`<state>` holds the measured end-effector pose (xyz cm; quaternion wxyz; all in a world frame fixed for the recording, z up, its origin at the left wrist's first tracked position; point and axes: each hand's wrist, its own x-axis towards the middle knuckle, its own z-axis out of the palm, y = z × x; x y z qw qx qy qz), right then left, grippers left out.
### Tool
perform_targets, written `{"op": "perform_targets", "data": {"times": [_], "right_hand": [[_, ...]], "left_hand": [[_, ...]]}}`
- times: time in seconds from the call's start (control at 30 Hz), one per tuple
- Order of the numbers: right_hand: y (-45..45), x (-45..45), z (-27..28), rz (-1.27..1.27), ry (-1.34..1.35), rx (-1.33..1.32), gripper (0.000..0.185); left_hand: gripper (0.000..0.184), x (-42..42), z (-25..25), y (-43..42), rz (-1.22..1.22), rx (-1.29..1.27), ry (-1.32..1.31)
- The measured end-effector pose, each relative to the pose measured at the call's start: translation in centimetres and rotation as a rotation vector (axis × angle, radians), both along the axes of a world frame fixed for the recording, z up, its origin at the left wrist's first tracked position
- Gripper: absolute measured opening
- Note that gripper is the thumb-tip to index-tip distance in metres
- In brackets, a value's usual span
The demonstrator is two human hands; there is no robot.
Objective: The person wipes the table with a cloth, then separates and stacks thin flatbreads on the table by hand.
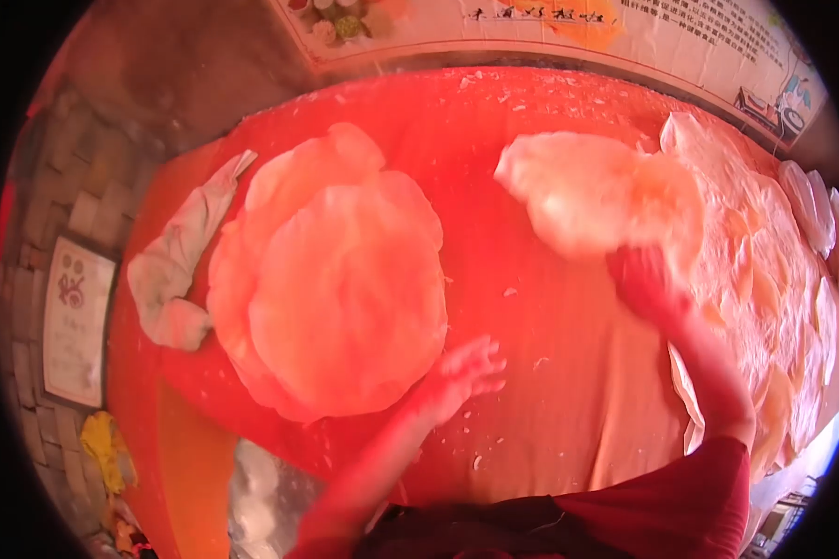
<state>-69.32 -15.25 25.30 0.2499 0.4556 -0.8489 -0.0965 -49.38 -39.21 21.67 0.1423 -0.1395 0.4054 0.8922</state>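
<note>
Two bare hands work above one red-covered counter (522, 410). The right hand (648, 279) has its grip closed on the near edge of one thin, pale sheet (592, 196), which lies out over the far right part of the counter, its right end over one broad spread of overlapping sheets (760, 261). The left hand (466, 366) holds nothing, its fingers spread apart, just beside the near right edge of one stack of roundish sheets (345, 289); how many sheets the stack or the spread contains, I cannot tell. One crumpled pale cloth (182, 252) lies left of the stack, and one clear plastic bag (254, 498) sits at the near left edge.
</note>
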Motion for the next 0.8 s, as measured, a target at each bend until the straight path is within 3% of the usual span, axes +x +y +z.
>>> {"op": "perform_targets", "data": {"times": [0.07, 0.1, 0.13, 0.2, 0.3, 0.33, 0.4, 0.47, 0.57, 0.67, 0.7, 0.73, 0.77, 0.8], "right_hand": [[-0.3, 6.8, 3.8, -0.098, -0.769, 0.332, 0.012], [1.3, 8.4, 3.7, 0.063, -0.961, 0.219, 0.028], [1.8, 9.1, 3.4, 0.027, -1.032, 0.148, 0.038], [2.5, 9.7, 2.7, -0.054, -1.157, -0.011, 0.062], [-0.1, 9.8, 2.1, 0.055, -0.904, -0.321, 0.085], [-1.0, 9.9, -0.2, 0.153, -1.063, -0.512, 0.089], [-3.6, 10.4, -0.6, 0.151, -1.039, -0.686, 0.082], [-5.4, 10.6, -1.2, 0.060, -0.976, -0.789, 0.069], [-5.9, 11.2, -1.2, -0.351, -1.058, -0.519, 0.055], [-7.6, 12.8, 0.0, -0.354, -0.856, -0.503, 0.042], [-8.7, 12.8, 1.4, -0.288, -0.726, -0.686, 0.030], [-9.2, 12.3, 1.6, -0.345, -0.768, -0.632, 0.029], [-9.6, 11.8, 1.4, -0.403, -0.810, -0.580, 0.028], [-9.5, 11.1, 0.9, -0.459, -0.853, -0.531, 0.028]], "left_hand": [[0.059, -3.2, -1.4, -0.2, 0.077, 0.421, -0.182], [0.059, -4.6, -4.1, -0.4, 0.094, 0.430, -0.058], [0.059, -5.4, -6.3, -0.3, 0.112, 0.439, 0.065], [0.056, -4.6, -4.2, 0.0, 0.033, 0.376, -0.042], [0.051, -4.9, -0.8, 1.4, 0.039, 0.181, 0.079], [0.051, -5.3, 0.3, 1.8, -0.009, 0.131, 0.151], [0.049, -5.7, 1.4, 2.3, -0.099, 0.036, 0.295], [0.040, -5.9, 1.0, 2.9, -0.035, 0.001, 0.191], [0.032, -5.7, 1.7, 2.9, 0.075, -0.101, 0.108], [0.028, -4.7, -2.5, 2.9, 0.188, -0.289, 0.172], [0.027, -4.4, -3.8, 2.9, 0.203, -0.357, 0.201], [0.027, -4.4, -4.9, 3.1, 0.216, -0.424, 0.230], [0.028, -3.7, -1.1, 4.0, 0.213, -0.343, 0.284], [0.029, -3.1, -1.7, 4.0, 0.242, -0.324, 0.283]]}}
